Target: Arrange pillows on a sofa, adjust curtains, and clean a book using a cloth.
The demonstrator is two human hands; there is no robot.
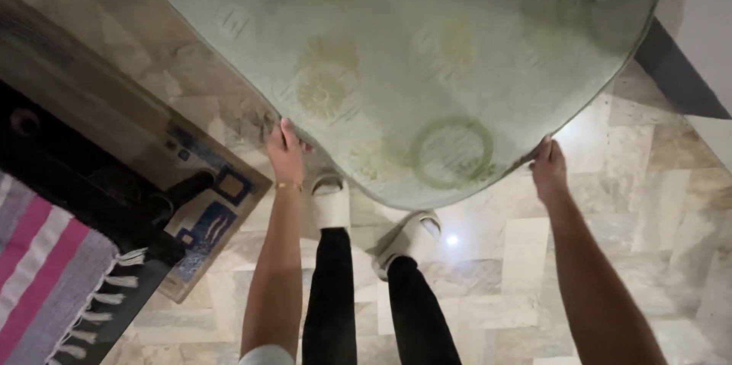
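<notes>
Polished marble floor tiles point(648, 205) in beige and grey fill the lower part of the view, glossy enough to throw back a small point of light near the person's feet. Above them hangs a large pale green fabric mat with rounded corners and faded yellow-green ring and flower prints point(427, 52), held up off the floor and spread wide between both arms. The left hand point(286, 153) pinches its near edge, fingers closed over the hem with the thumb beneath; the right hand point(549, 170) grips the same edge further along, fingers curled around the thin piped border. The cloth looks soft and limp, sagging in a shallow curve between the two grips. By my reading, this is the lifting or shaking stage, with the mat wholly carried by its near edge; any further handling would call for an even hold on both sides so the drooping middle does not drag. White slip-on slippers point(332, 201) and black trousers show below. At left lie a blue and cream patterned rug point(210, 220) and a pink, grey and white striped fringed rug point(46, 273).
</notes>
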